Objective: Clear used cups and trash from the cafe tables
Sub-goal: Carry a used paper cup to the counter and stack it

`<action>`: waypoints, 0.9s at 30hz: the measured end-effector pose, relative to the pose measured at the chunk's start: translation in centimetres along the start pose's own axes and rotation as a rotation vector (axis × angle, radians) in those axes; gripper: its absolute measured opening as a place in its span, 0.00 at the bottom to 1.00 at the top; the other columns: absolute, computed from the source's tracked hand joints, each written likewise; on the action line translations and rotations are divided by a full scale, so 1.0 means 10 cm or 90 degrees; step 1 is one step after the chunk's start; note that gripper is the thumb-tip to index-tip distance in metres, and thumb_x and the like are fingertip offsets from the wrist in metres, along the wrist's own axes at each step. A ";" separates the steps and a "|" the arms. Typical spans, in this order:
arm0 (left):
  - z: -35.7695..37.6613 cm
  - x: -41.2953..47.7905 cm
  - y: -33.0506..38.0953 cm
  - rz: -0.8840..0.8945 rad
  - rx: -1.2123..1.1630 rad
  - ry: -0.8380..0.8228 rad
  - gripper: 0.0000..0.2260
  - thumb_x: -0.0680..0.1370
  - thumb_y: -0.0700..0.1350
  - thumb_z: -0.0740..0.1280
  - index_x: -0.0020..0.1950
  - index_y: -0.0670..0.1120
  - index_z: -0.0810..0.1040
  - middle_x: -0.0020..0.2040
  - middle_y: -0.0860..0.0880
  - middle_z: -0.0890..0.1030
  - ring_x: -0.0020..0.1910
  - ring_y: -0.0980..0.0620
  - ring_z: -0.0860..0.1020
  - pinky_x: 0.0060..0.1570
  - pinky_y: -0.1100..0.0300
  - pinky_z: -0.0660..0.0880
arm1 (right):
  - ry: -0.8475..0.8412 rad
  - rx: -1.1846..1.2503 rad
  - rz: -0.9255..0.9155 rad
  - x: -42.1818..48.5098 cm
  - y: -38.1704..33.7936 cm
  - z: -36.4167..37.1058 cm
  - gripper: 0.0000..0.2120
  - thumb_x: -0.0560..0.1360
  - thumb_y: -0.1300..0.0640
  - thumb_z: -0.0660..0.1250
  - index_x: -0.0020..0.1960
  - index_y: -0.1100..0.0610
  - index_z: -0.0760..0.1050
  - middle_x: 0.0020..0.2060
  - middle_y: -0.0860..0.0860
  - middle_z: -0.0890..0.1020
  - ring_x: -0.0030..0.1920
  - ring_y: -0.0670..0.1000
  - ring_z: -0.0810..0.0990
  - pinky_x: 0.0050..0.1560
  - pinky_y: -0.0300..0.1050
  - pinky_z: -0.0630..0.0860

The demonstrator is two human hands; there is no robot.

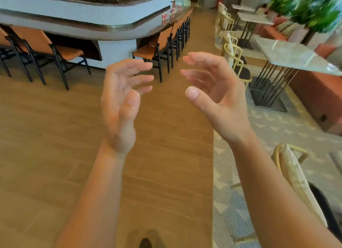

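My left hand and my right hand are raised in front of me over the wooden floor, palms facing each other, fingers relaxed and spread. Neither hand holds anything. Small red cups stand on the far bar counter, too blurred to tell more. A marble café table stands at the right, with something small and shiny near its front corner. Two more marble tables stand farther back.
Orange chairs with black frames line the curved counter at the left and centre. Yellow-framed chairs stand beside the marble tables; another cushioned one is close at my right. Green plants fill the top right. A wooden aisle runs ahead.
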State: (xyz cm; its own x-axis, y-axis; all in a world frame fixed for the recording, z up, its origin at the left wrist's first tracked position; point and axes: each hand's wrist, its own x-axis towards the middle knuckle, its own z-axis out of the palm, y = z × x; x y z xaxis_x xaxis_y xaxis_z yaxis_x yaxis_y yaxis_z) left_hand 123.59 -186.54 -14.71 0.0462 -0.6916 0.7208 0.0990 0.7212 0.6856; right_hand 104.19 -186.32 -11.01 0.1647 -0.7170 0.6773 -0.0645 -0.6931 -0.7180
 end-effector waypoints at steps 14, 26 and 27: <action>0.06 2.09 -2.32 -0.025 -0.058 -0.108 0.32 0.78 0.70 0.65 0.68 0.46 0.69 0.68 0.38 0.75 0.63 0.36 0.77 0.62 0.35 0.75 | 0.103 -0.053 0.026 1.80 2.08 -0.36 0.33 0.75 0.39 0.74 0.69 0.60 0.71 0.67 0.58 0.78 0.65 0.57 0.81 0.69 0.60 0.76; 0.63 4.40 -4.22 -0.004 -0.015 -0.128 0.33 0.77 0.70 0.65 0.68 0.44 0.69 0.67 0.36 0.75 0.63 0.35 0.77 0.62 0.36 0.76 | 0.113 -0.033 -0.005 4.08 4.00 -1.25 0.32 0.75 0.41 0.73 0.70 0.60 0.71 0.68 0.58 0.78 0.65 0.57 0.81 0.69 0.57 0.76; 0.64 4.54 -4.38 -0.004 -0.012 -0.125 0.33 0.77 0.70 0.65 0.68 0.45 0.70 0.67 0.36 0.75 0.63 0.35 0.77 0.62 0.37 0.76 | 0.111 -0.031 -0.004 4.22 4.15 -1.30 0.32 0.75 0.40 0.73 0.69 0.59 0.71 0.68 0.57 0.78 0.65 0.57 0.81 0.69 0.58 0.76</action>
State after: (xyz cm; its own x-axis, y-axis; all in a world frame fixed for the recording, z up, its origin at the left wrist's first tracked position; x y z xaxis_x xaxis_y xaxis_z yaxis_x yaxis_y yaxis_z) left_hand 114.99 -249.26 -11.38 -0.1488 -0.6737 0.7239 0.1169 0.7149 0.6894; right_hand 95.70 -246.37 -10.14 -0.0072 -0.7120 0.7022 -0.1118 -0.6972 -0.7081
